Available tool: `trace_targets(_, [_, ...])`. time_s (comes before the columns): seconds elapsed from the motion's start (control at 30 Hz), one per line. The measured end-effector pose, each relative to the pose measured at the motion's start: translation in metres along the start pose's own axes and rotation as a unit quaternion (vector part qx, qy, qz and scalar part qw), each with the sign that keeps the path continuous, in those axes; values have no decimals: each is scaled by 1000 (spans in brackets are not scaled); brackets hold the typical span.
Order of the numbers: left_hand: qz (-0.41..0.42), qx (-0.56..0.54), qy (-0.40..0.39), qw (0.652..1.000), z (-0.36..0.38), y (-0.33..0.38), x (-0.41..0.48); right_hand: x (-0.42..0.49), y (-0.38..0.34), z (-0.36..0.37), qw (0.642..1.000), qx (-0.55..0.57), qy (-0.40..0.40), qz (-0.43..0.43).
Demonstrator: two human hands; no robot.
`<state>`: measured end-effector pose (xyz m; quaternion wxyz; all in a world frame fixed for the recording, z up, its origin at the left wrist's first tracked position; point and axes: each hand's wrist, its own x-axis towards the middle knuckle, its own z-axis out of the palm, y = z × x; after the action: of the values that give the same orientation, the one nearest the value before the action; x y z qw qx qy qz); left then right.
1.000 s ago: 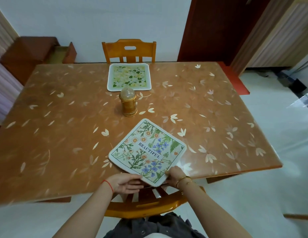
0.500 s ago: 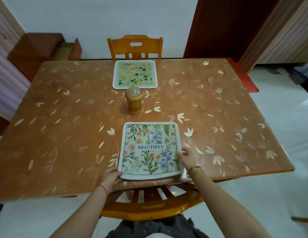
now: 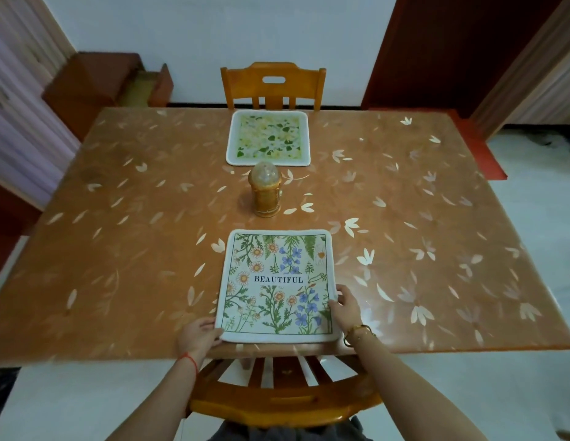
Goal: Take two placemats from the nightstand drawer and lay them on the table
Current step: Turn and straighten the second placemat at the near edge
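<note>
Your left hand [image 3: 199, 334] and right hand [image 3: 345, 308] pinch the near mat [image 3: 277, 284] at its corners; pull back carelessly and it overhangs the surface [image 3: 134, 249] edge.

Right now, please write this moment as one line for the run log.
step: second mat placed | flower mat: flat, near edge | green mat: flat, far side | left hand, right hand: on flower mat corners

Two floral placemats [image 3: 278, 283] [image 3: 268, 138] flat, opposite
</note>
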<state>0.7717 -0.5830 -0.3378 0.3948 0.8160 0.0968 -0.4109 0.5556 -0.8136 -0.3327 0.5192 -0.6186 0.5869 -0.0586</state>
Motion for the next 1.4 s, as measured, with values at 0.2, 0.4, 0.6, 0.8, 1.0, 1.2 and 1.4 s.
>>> trace_targets(0.2, [-30, 7, -11, 999, -7, 4, 4, 3, -5, 4, 1000, -20, -8, -15])
trace_targets(0.4, [-29, -21, 4, 999, -16, 6, 4, 3, -13, 15, 998, -47, -17, -22])
trace_targets(0.6, [-28, -27, 15, 999, -19, 8, 2, -5, -13, 20, 999, -9, 42, 21])
trace_targets(0.8, [-43, -47, -6, 998, -19, -3, 6, -6, -8, 20, 994, 13, 87, 57])
trace_targets(1.0, [-31, -62, 2, 998, -19, -5, 1, -7, -4, 16, 993, -4, 89, 72])
trace_targets(1.2, [-5, -49, -2, 999, -20, -14, 8, -6, 3, 13, 993, -26, 81, 79])
trace_targets(1.4, [0, -33, -13, 999, -21, -12, 7, -6, 3, 15, 992, -20, 97, 79])
